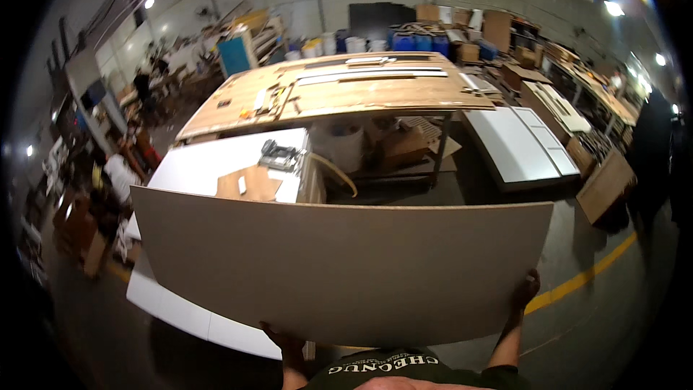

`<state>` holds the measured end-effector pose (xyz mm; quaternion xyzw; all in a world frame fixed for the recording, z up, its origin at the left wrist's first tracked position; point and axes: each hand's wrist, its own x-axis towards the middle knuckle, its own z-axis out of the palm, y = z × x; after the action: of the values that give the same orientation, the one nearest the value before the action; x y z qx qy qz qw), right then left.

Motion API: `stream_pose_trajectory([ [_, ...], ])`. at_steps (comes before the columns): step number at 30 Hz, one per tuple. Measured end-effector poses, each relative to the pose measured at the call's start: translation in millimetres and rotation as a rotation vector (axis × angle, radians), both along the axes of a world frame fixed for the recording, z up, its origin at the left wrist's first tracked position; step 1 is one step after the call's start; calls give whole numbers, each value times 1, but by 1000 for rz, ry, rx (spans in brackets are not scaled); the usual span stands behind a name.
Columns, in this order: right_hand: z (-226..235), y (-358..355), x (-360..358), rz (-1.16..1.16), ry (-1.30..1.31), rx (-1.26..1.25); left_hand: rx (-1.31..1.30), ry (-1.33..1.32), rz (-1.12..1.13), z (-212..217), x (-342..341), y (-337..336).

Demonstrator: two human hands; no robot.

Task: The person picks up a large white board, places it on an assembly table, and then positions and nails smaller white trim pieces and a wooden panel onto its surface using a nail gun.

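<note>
Head view: clamps left hand (285,339) on lower edge of wide board (339,267), before both hands; far beyond them, shows white buckets (356,45), then blue barrels (413,42), with hidden contents; clamps right hand (527,289) on right edge, with yellow-lined floor (559,321) to its right.

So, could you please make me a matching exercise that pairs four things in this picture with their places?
Things:
1. large panel
2. grey handheld tool
3. blue barrels
4. yellow line

Places:
A. on the floor, to the right
B. beyond the wooden table
C. held by the left hand and right hand
D. on the white surface

Pairs: 1-C; 2-D; 3-B; 4-A
</note>
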<state>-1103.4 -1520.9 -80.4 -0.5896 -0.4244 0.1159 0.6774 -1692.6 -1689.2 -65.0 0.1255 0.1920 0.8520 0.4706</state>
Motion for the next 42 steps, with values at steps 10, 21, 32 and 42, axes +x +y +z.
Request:
stream_pose_trajectory([
  [10,-55,73,47,-335,-9,-408,-302,-159,-127,-12,22,177],
  [21,-63,257,75,-730,-11,-618,-290,-245,-405,-23,58,495],
  [32,2,379,117,-671,5,-720,-338,-77,-554,-16,67,743],
  [42,35,690,123,-498,-147,-757,-599,-26,-485,-63,49,857],
])
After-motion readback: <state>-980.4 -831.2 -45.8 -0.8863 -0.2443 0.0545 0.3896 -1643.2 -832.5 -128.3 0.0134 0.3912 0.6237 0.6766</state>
